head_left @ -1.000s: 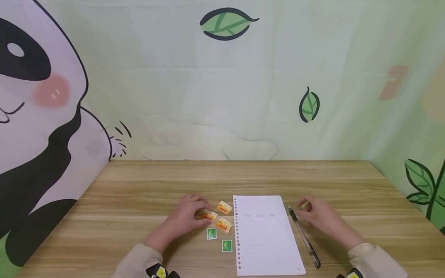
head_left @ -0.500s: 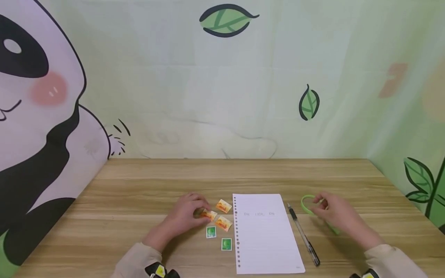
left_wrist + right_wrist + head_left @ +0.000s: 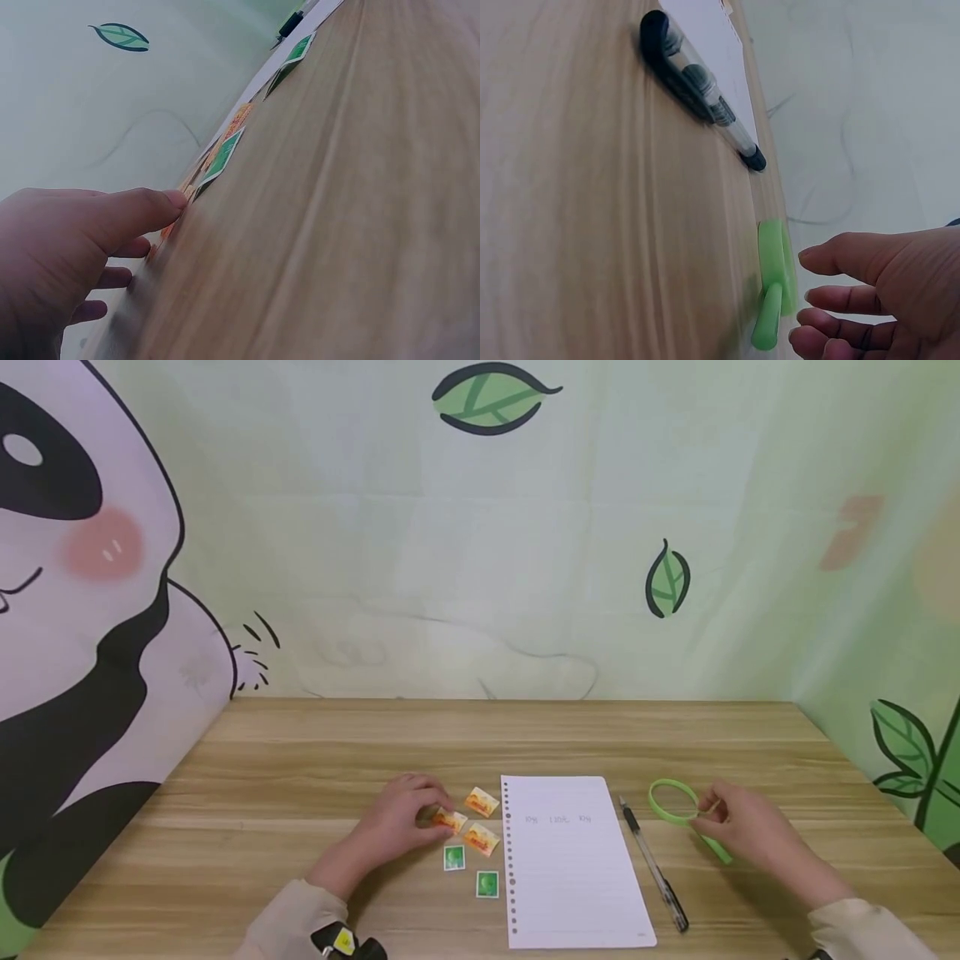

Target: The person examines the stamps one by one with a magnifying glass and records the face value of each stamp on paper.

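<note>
Fingers loosely parted and empty, the right hand (image 3: 738, 820) is beside the green magnifier (image 3: 678, 820), right of the sheet (image 3: 577, 877); the left hand (image 3: 401, 814), fingers relaxed, frames an orange stamp (image 3: 450, 822) (contact unclear) left of it. Magnifier handling seems in hand; lifting would call for closed fingers.

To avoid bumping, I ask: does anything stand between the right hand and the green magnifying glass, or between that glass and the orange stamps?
Nothing visible stands between the right hand and the green magnifying glass. Between that glass and the orange stamps lie first the pen, then the sheet of paper.
</note>
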A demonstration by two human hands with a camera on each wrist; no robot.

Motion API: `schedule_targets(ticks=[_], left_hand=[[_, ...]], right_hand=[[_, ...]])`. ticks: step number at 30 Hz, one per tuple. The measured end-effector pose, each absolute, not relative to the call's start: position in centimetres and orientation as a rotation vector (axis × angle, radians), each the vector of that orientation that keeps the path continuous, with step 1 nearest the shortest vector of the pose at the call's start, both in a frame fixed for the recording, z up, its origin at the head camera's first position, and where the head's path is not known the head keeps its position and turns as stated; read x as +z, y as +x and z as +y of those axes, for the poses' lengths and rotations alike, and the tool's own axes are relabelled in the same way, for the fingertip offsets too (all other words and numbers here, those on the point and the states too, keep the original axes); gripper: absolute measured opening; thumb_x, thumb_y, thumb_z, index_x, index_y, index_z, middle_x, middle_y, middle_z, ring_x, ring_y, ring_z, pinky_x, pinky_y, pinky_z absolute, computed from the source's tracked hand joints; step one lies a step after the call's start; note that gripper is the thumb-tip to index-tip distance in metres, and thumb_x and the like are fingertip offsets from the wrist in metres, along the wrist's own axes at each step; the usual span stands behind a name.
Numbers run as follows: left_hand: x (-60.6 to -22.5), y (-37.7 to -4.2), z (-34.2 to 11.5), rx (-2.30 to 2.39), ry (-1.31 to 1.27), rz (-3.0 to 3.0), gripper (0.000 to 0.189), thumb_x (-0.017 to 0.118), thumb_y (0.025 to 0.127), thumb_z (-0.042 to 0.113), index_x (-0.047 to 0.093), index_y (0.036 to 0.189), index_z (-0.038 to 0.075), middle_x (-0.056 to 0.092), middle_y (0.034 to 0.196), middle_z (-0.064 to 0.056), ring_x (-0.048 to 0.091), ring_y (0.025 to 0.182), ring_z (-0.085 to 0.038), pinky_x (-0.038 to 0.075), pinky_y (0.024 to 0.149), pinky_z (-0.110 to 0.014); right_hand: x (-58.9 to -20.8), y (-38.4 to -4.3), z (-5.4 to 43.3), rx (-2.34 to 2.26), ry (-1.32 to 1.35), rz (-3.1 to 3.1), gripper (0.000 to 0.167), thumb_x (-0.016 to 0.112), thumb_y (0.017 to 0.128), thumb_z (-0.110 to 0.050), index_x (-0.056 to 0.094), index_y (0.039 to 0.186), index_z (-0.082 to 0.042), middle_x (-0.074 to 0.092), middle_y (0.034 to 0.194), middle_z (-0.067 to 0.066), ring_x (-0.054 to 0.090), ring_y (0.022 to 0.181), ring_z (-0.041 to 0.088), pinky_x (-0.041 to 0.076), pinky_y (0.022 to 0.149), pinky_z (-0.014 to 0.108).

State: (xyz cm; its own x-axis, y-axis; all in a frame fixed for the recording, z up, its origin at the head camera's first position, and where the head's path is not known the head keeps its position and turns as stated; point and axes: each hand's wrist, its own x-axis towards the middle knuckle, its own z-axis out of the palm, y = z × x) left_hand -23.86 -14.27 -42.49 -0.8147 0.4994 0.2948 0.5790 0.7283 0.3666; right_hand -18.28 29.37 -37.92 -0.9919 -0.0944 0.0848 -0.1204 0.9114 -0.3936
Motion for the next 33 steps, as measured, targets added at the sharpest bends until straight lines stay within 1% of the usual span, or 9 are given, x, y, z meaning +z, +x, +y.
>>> schedule_targets(ticks=[3,9,18,25,33], left_hand=[[-42.5,-23.9,-14.3,-0.663,-0.874,-2.750,0.020,0.079,0.077,0.031,0.071,0.093,0.022,0.067,0.109,0.001,0.057,0.111,-0.023,0.043,0.101,-0.047],[-42.6,-24.0,-14.4,-0.658,-0.889,-2.740,0.020,0.079,0.077,0.031,0.071,0.093,0.021,0.068,0.108,0.002,0.057,0.110,-0.023,0.044,0.099,-0.047],[-42.6,-24.0,-14.4,-0.663,-0.895,-2.732,0.020,0.079,0.077,0.031,0.071,0.093,0.022,0.067,0.107,0.003,0.057,0.108,-0.022,0.045,0.098,-0.046],[-42.6,-23.9,-14.3,-0.660,-0.903,-2.720,0.020,0.079,0.077,0.029,0.071,0.093,0.021,0.067,0.106,0.002,0.058,0.108,-0.023,0.045,0.097,-0.047],[-42.5,-23.9,-14.3,-0.645,-0.889,-2.739,0.020,0.079,0.077,0.029,0.071,0.093,0.021,0.067,0.107,0.002,0.058,0.108,-0.023,0.045,0.098,-0.047]], right_hand=[[-38.1,-18.1,29.7,0.642,0.178,-3.017,0.018,0.071,0.081,-0.018,0.060,0.088,-0.005,0.061,0.074,0.001,0.050,0.065,0.012,0.041,0.053,0.024],[-38.6,-17.9,30.4,0.663,0.187,-3.064,0.019,0.071,0.081,-0.017,0.060,0.088,-0.004,0.062,0.074,0.001,0.053,0.066,0.012,0.044,0.053,0.023],[-39.3,-17.7,30.7,0.572,0.195,-3.068,0.014,0.071,0.080,-0.013,0.060,0.083,-0.006,0.057,0.071,-0.001,0.047,0.065,0.012,0.039,0.055,0.023],[-39.3,-17.6,30.7,0.542,0.209,-3.068,0.011,0.070,0.081,-0.010,0.060,0.081,-0.006,0.055,0.070,-0.001,0.045,0.063,0.012,0.037,0.053,0.022],[-38.5,-17.6,31.0,0.561,0.213,-3.070,0.009,0.067,0.083,-0.012,0.060,0.081,-0.008,0.056,0.069,-0.002,0.045,0.063,0.010,0.037,0.054,0.023]])
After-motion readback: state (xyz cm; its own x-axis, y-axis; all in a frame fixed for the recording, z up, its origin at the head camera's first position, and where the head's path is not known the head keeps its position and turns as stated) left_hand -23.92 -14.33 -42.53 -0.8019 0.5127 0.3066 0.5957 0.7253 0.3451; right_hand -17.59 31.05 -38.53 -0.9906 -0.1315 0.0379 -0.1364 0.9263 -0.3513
